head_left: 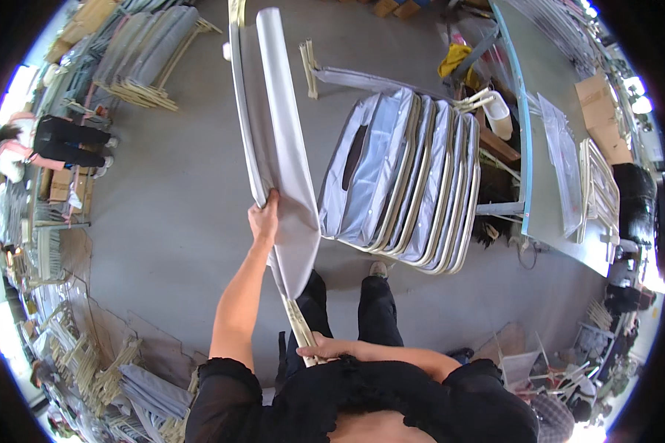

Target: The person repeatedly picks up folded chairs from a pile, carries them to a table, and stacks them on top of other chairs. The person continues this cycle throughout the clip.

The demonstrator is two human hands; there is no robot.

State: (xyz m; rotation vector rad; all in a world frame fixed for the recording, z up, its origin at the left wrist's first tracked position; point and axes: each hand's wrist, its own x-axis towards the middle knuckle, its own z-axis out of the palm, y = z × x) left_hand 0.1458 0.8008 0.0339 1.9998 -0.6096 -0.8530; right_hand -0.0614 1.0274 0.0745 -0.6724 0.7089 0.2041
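Observation:
I hold a long folded frame covered in grey fabric (273, 125) that stretches from my waist up and away over the floor. My left hand (264, 220) grips the fabric's left edge about halfway along. My right hand (325, 347) is closed around the pale wooden legs (299, 325) at the near end, close to my body. Just to the right stands a leaning row of several similar grey fabric frames (406, 177).
A grey table with a blue edge (528, 148) stands at the right, with clear plastic sheets and wooden frames on it. More stacked frames (144, 55) lie at the far left and near left. Another person (52, 144) crouches at the left. Cardboard boxes (598, 111) sit at the right.

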